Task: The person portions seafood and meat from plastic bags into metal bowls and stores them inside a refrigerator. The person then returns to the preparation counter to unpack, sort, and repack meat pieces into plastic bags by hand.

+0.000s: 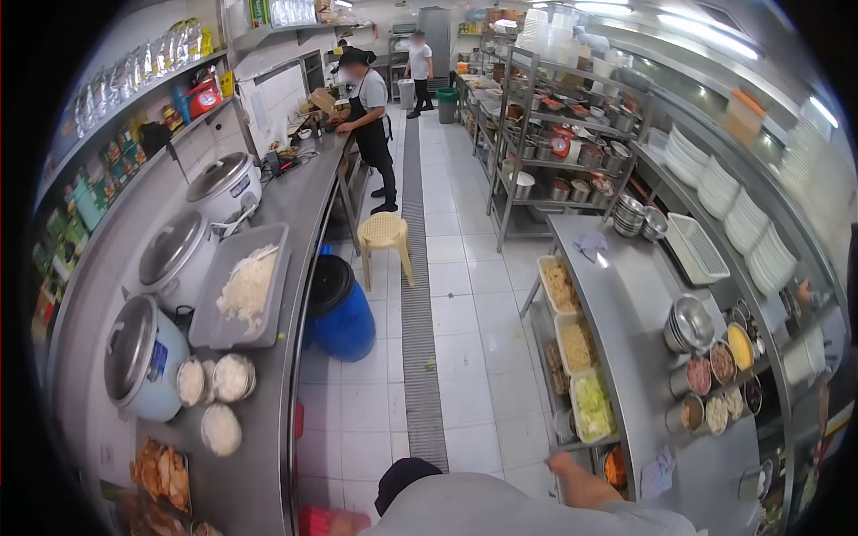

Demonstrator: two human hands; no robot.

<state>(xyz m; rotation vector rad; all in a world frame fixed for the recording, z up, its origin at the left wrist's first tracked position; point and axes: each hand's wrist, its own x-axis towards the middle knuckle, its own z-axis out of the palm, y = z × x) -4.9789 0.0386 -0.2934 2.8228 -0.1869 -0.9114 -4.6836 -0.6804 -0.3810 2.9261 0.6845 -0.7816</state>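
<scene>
At the bottom is my grey shirt, with a dark rounded shape in front of it that I cannot identify for certain. My right hand reaches out beside the low shelf under the right table, nearest to a tray of chopped lettuce and some orange food. Its fingers are too small and unclear to read. Only a little of my left hand shows at the lower edge, next to a red plastic item; its fingers are hidden.
Rice cookers, a grey tub of rice and cooked meat line the left counter. A blue barrel and stool stand beside the tiled aisle. Metal bowls sit at right. Two people are farther back.
</scene>
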